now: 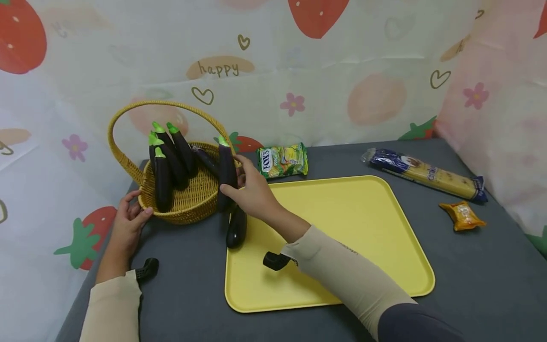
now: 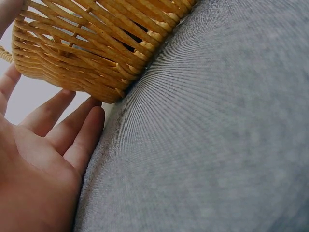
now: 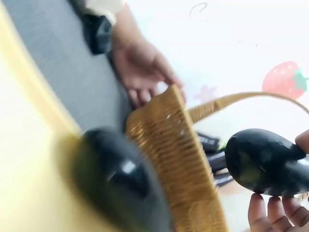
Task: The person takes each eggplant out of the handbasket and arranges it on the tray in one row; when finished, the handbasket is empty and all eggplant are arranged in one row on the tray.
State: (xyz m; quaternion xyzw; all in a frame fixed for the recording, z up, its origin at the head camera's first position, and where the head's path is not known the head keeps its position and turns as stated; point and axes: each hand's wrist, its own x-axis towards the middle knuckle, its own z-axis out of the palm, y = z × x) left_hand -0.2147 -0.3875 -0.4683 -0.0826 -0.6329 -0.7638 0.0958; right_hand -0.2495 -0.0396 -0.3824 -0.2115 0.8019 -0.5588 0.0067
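My right hand (image 1: 254,194) grips a dark eggplant (image 1: 227,166) between thumb and fingers, its green stem end up, at the right rim of a woven basket (image 1: 183,214). Fingertips support this eggplant from below in the right wrist view. Against the basket's left outer side rests my left hand (image 1: 127,223), thumb and spread fingers touching the weave; its fingers look nearly straight in the left wrist view. Several more eggplants (image 1: 171,159) with green stems stand in the basket. Another eggplant (image 1: 237,229) lies on the left edge of a yellow tray (image 1: 333,237).
The basket's tall handle (image 1: 160,102) arches over its opening. A green FOX'S candy bag (image 1: 283,160) lies behind the tray. To the right are a long blue-and-yellow pasta packet (image 1: 425,173) and a small orange packet (image 1: 463,216). A patterned cloth rises behind the grey table (image 1: 183,294).
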